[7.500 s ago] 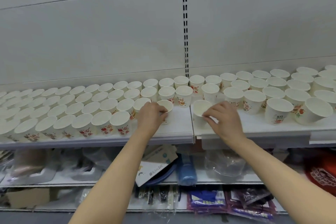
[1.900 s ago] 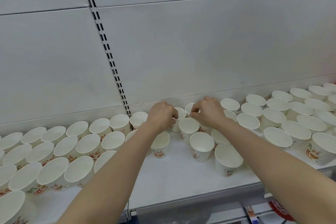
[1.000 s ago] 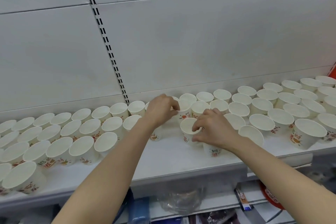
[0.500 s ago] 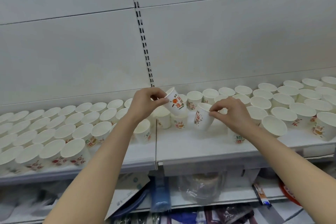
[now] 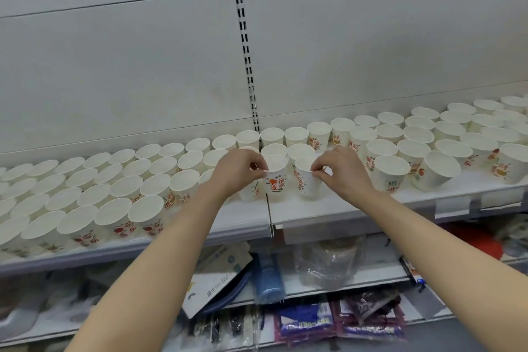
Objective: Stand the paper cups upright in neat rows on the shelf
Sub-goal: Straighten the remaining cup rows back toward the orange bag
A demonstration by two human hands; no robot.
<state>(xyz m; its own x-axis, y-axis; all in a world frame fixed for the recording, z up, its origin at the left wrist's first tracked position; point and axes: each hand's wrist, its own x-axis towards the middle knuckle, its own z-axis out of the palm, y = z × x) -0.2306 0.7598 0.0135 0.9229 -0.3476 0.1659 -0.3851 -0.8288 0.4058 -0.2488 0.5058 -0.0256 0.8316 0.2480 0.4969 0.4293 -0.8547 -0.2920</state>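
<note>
Since half a second ago both cups have come down from their tilt in the air: the left cup [image 5: 275, 177] now stands almost upright on the shelf [image 5: 303, 210] at the seam between the two boards, and the right cup [image 5: 307, 180] leans a little toward 11 o'clock just beside it. Each grip is a pinch of thumb and fingertips on the near rim, the left hand [image 5: 235, 171] at 9 o'clock of its cup and the right hand [image 5: 341, 170] at 3 o'clock of its cup. I judge the next move depends on the bare shelf at 6 o'clock of both cups, where the front row has a gap.
</note>
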